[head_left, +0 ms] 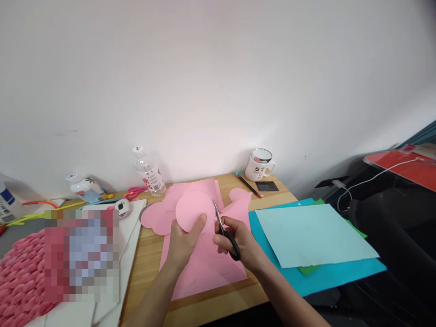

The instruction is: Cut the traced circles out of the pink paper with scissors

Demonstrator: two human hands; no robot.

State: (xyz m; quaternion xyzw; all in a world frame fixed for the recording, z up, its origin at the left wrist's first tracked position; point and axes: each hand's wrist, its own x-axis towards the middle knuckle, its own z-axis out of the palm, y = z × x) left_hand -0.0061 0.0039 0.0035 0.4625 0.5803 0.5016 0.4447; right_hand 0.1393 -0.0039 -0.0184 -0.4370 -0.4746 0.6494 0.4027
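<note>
My left hand (pixel 185 236) pinches the lower edge of a round pink paper piece (pixel 193 209), thumb on top. In my right hand (pixel 238 238) is a pair of scissors (pixel 232 245) with black handles, its blades pointing up and away beside the circle's right edge. Whether the blades touch the paper I cannot tell. Beneath both hands lie pink paper sheets (pixel 211 284) with faint curved lines. Scalloped pink cut-outs (pixel 156 215) lie to the left, and another rounded pink scrap (pixel 239 196) to the right.
Along the wall stand a clear plastic bottle (pixel 150 175), a white bottle (pixel 85 187) and a white mug (pixel 259 165). A pencil (pixel 250 186) and black card (pixel 267 186) lie near the mug. Light blue paper (pixel 316 236) is at right; chunky pink knitting (pixel 23 272) at left.
</note>
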